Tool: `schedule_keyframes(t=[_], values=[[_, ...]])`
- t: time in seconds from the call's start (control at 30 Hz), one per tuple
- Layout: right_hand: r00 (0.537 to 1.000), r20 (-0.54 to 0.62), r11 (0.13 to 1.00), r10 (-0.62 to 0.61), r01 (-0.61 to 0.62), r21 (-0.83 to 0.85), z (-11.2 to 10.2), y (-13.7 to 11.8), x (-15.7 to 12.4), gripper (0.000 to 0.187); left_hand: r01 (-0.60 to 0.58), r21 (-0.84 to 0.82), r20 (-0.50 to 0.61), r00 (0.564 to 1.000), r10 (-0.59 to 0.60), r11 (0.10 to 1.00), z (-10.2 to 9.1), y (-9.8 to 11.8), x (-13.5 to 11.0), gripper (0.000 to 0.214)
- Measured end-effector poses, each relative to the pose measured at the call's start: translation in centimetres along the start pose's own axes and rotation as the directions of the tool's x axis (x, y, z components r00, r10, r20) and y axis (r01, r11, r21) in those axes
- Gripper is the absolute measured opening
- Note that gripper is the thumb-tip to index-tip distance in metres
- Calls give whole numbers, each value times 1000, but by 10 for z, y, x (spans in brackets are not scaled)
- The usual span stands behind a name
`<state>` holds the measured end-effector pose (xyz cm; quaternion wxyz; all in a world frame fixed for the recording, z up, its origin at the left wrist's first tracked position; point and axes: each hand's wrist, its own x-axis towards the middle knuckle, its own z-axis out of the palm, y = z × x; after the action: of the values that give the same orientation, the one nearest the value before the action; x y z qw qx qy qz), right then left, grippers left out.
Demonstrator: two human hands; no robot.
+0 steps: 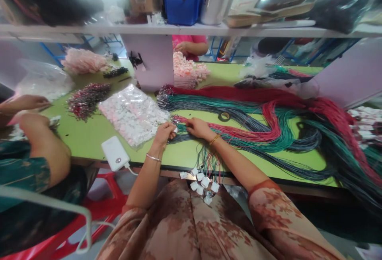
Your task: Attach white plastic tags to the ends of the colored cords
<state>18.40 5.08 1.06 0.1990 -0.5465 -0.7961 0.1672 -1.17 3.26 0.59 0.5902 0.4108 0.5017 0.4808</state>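
Observation:
My left hand [165,134] is closed in a pinch on a small white connector [176,130], near the wire ends. Beside it, my right hand [198,128] rests over the bundles with fingers curled together; what lies between its fingertips is too small to make out. Under and around it run the red wires [250,131], the green wires [262,145] and the dark grey wires [277,162]. Below my right forearm hangs a bunch of wires ending in several white connectors [205,182], over the table's front edge. A plastic bag of white connectors [131,114] lies left of my left hand.
A white power bank [115,153] with a cable lies at the front edge. Behind the bundles sits a roll of black tape [224,116]. A shelf [191,31] crosses above the green table. At left, a co-worker's arm [36,132] is close; another person sits opposite.

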Motion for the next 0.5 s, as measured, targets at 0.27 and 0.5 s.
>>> schedule_keyframes(t=[0.27, 0.5], values=[[1000, -21, 1000, -22, 21, -22, -3, 9, -2, 16, 6, -66, 36, 999, -3, 998, 2, 5, -4, 14], [992, -81, 969, -94, 110, 219, -12, -14, 7, 14, -31, -232, 99, 994, 56, 972, 6, 5, -5, 19]])
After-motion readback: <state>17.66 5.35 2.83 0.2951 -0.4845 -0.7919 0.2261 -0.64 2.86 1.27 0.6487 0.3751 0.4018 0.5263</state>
